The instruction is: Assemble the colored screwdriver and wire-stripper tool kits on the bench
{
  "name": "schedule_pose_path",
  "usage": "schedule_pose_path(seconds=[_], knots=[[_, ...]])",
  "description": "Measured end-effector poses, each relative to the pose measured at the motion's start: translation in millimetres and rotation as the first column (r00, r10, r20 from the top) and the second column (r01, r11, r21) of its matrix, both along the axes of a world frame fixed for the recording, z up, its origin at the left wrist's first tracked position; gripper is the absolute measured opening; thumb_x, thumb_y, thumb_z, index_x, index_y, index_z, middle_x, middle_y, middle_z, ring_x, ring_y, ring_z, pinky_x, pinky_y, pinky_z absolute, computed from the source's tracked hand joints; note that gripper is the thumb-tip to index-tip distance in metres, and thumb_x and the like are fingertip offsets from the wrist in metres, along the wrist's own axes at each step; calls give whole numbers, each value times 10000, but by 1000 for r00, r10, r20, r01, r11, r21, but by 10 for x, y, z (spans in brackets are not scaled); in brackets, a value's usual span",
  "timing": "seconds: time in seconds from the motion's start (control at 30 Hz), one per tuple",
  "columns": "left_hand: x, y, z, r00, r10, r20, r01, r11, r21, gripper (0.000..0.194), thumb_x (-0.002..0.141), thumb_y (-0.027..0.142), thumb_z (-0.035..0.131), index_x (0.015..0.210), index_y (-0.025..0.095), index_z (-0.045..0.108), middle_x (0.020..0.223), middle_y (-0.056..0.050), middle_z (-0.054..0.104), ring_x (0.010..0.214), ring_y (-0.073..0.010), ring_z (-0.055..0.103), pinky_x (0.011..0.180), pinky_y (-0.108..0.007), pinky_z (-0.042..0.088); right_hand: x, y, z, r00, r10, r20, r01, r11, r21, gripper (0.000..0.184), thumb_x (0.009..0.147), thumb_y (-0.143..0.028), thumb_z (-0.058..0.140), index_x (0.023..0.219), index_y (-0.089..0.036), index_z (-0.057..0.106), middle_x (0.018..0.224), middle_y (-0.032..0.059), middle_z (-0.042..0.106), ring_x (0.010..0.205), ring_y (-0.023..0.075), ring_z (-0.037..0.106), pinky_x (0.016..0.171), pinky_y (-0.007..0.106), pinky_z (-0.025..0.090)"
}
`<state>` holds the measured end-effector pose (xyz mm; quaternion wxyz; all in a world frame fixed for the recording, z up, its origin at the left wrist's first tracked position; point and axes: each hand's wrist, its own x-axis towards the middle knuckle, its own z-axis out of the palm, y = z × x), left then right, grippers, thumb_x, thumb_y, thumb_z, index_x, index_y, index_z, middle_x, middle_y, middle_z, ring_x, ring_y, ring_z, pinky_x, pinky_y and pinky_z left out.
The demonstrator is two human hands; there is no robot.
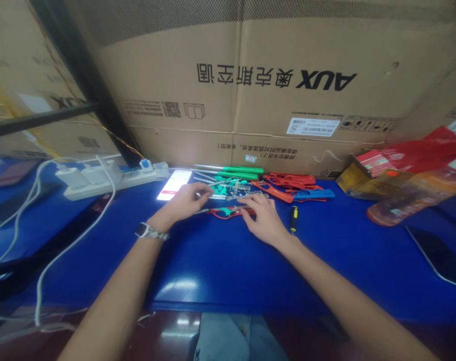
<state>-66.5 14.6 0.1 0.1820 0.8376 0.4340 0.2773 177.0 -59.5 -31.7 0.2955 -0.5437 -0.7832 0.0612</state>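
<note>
On the blue table lies a red half-shell (233,212) of what looks like a long-nosed lighter, with a green piece and a metal rod in it. My left hand (186,201) is over its left end; thumb and fingers are drawn together, and what they hold, if anything, is too small to make out. My right hand (264,218) rests by the shell's right end, its fingers apart over clear plastic pieces. Beyond both hands is a pile of small green parts (220,187). Green-handled rods (243,173) lie behind the pile, and red shells (288,181) with a blue shell (313,194) to its right.
A lit phone (174,184) and a white power strip (111,176) with cables are on the left. A black-and-yellow screwdriver (294,218) lies right of my right hand. Further right are a drink bottle (416,203) and a dark phone (436,253). A large cardboard box (220,115) stands behind.
</note>
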Motion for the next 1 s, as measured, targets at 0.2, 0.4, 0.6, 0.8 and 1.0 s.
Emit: schedule_pose_path(seconds=[0.2,0.4,0.6,0.8,1.0], knots=[[-12,-53,-71,997,-8,74,5,999,33,256,924,354,535,943,169,711,954,-63,737,839,-197,657,734,-313,511,97,202,48,997,-79,-27,77,996,-41,186,929,-241,538,944,-214,721,1000,65,703,990,231,594,867,380,393],[216,-113,-176,992,-113,58,109,992,62,187,931,289,549,987,196,701,967,-50,702,867,-185,641,778,-322,506,142,415,152,993,-86,83,94,991,-94,191,918,-231,544,921,-205,733,934,64,699,901,213,591,817,343,425],[129,-53,-204,1000,1,8,-2,996,88,162,920,251,541,909,186,689,921,-60,698,836,-198,622,761,-340,500,-54,617,292,977,-98,191,115,990,-78,186,910,-266,561,899,-221,741,957,75,697,978,258,580,822,371,404],[40,18,-224,990,138,-31,-134,985,111,152,904,230,536,915,176,678,907,-69,686,811,-204,624,722,-335,506,-278,752,313,971,-47,235,69,994,-86,171,906,-280,573,908,-224,734,1003,87,675,997,268,557,848,396,388],[53,9,-255,993,110,-53,-103,988,113,143,907,208,536,913,183,676,903,-66,686,841,-216,618,756,-349,500,-340,970,307,957,-113,266,125,992,-32,196,905,-264,553,967,-196,726,1070,120,660,1063,297,533,888,437,386]])
